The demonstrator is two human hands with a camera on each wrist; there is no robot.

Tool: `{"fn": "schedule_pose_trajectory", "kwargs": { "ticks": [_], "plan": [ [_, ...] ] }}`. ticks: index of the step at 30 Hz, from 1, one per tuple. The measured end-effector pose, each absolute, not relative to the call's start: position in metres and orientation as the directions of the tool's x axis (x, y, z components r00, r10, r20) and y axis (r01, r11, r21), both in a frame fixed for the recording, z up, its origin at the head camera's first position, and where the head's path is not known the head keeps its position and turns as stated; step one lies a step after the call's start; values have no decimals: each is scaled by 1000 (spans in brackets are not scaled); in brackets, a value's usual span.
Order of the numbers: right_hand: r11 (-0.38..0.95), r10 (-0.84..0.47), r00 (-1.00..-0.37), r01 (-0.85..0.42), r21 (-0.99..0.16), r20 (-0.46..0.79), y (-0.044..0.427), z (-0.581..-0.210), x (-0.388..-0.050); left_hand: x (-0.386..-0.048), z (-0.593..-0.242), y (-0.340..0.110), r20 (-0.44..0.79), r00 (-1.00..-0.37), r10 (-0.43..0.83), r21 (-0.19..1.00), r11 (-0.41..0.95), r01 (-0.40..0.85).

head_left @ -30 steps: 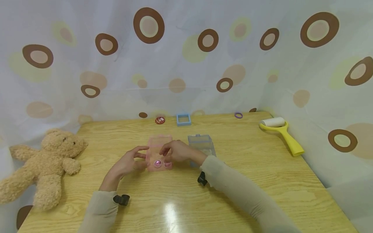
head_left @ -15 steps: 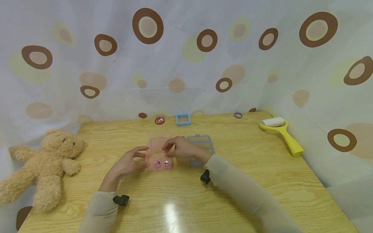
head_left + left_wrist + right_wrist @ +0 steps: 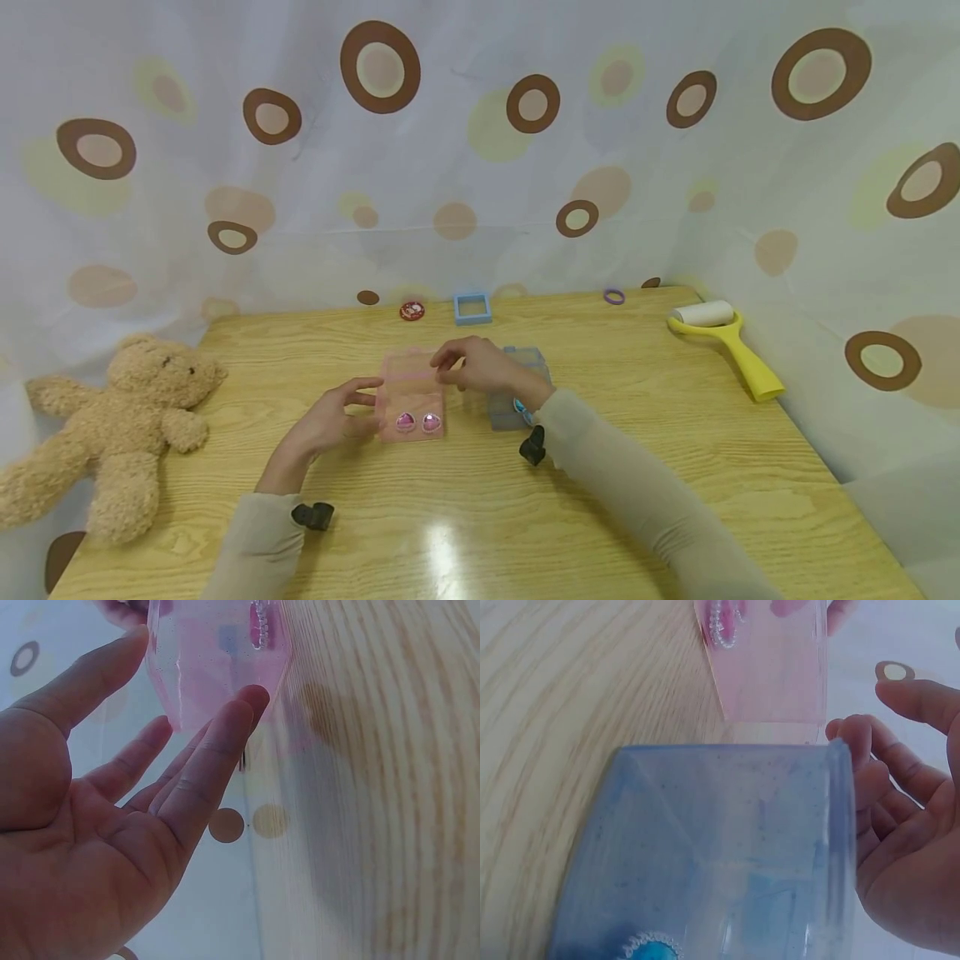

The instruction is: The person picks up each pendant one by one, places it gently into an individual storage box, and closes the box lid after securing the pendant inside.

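Counter (image 3: pixel 570 525): bears the things beneath both hands, with the boxes placed centrally, probably so both hands reach them easily.
Right arm (image 3: pixel 637 492): slants in from the right, wrist over the blue box.
Teddy bear (image 3: pixel 127 433): lies well to the left of the left hand, apparently kept aside.
Roller (image 3: pixel 723 329): rests far to the right of the right hand, seemingly out of the way too.
Left hand (image 3: pixel 337 417): fingers spread, thumb apart, beside the pink box's left side, as if to steady it; firm contact cannot be told.
Right hand (image 3: pixel 480 367): fingers loosely bent, thumb apart, nothing visibly held, by the pink box's far right corner.
Pink box (image 3: pixel 397 402): between the hands, lying to the left hand's right.
Blue box (image 3: pixel 504 417): just right of the pink box, partly hidden under the right wrist.
Blue frame (image 3: pixel 472 318): beyond the right hand.
Red badge (image 3: pixel 412 311): beyond both hands, left of the frame.
Purple ring (image 3: pixel 614 297): beyond the right hand, further right.
Pink ornaments (image 3: pixel 405 422): paired side by side at the pink box's near end, between the hands.
Blue ornament (image 3: pixel 522 408): at the blue box, beside the right wrist.
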State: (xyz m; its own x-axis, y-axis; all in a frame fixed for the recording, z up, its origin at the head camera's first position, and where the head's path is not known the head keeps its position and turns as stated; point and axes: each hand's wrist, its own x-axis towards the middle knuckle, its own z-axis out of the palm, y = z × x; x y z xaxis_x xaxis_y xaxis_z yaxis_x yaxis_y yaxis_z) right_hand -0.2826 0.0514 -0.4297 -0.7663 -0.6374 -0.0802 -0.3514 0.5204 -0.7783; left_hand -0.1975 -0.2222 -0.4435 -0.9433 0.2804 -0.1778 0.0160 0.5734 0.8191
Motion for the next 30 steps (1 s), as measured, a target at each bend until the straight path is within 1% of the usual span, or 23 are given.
{"fn": "schedule_pose_trajectory", "kwargs": {
  "ticks": [5, 9, 17, 23, 30],
  "plan": [
    [536, -594, -801, -317, -782, -82, 51, -432, -286, -197, -444, -222, -178, -943, 281, 822, 569, 14],
    [542, -575, -814, -308, -782, -78, 50, -432, -286, -197, -444, -222, -179, -944, 277, 823, 568, 11],
    [567, -565, -819, -293, -770, -104, 47, -431, -288, -198, -444, -222, -187, -944, 273, 821, 571, 3],
    [610, -543, -826, -263, -748, -152, 45, -430, -289, -198, -443, -221, -190, -945, 268, 814, 581, 0],
    [626, -548, -815, -251, -738, -187, 43, -428, -290, -197, -442, -221, -193, -944, 266, 816, 578, -4]
  ]
}}
